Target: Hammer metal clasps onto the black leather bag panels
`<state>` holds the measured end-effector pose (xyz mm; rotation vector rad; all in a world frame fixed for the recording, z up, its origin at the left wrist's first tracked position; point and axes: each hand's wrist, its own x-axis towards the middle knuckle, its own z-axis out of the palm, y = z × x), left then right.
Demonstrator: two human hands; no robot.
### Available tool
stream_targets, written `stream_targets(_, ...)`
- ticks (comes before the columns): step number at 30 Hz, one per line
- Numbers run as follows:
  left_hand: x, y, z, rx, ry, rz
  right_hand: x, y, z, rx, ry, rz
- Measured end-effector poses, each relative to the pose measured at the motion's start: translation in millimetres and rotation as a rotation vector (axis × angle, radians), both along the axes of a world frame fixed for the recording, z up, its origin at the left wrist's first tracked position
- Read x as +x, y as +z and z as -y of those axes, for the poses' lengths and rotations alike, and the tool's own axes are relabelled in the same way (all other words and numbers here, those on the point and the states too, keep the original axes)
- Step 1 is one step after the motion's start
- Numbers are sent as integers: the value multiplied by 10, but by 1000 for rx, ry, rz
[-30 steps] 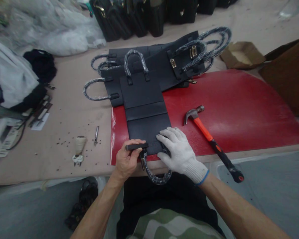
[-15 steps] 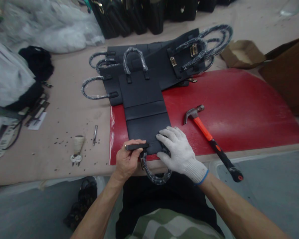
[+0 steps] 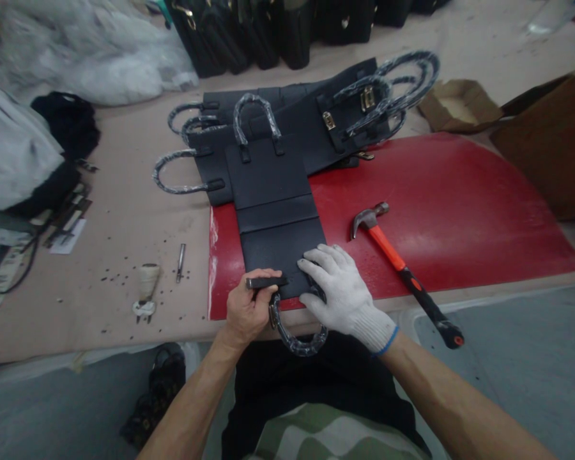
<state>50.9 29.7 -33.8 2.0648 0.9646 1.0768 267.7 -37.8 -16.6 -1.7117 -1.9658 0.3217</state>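
"What are you gripping on the left?"

"My left hand (image 3: 249,310) is clamping on a narrow black strap (image 3: 262,282), thumb and fingers pressing together around it. The strap is pointing right from my fingertips, reaching over the near end of a black panel (image 3: 282,246)."

"And on the right?"

"My right hand (image 3: 338,287) is wearing a white glove with a blue cuff edge and lying on the panel's near right corner, thumb and fingers spreading apart. A curved handle (image 3: 301,349) is looping towards my body between both hands; one end is running in under the glove, and I can't quite tell whether I'm gripping it there."

"How is the panel lying?"

"It's stretching away from my hands, resting on a red mat (image 3: 450,204) nearby and overlapping other black panels (image 3: 306,121) farther off. A second handle (image 3: 255,99) is arching from its far end."

"What's sitting around you?"

"A claw hammer (image 3: 386,248) is lying right of my gloved hand, its black grip sticking out past the edge of the table (image 3: 148,211). Left of my bare hand, a slim metal rod (image 3: 181,262) is lying on the tabletop, and farther left a pale two-pronged piece (image 3: 147,287) is sitting among dark specks."
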Motion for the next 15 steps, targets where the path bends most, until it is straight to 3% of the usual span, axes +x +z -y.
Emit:
stream_targets(6,59,29,-5,116,-1,-108,-1,-11,4,19,1,6)
stream_targets(15,132,17,-26,76,-39,-58,-3,-31,6,41,-4,-24)
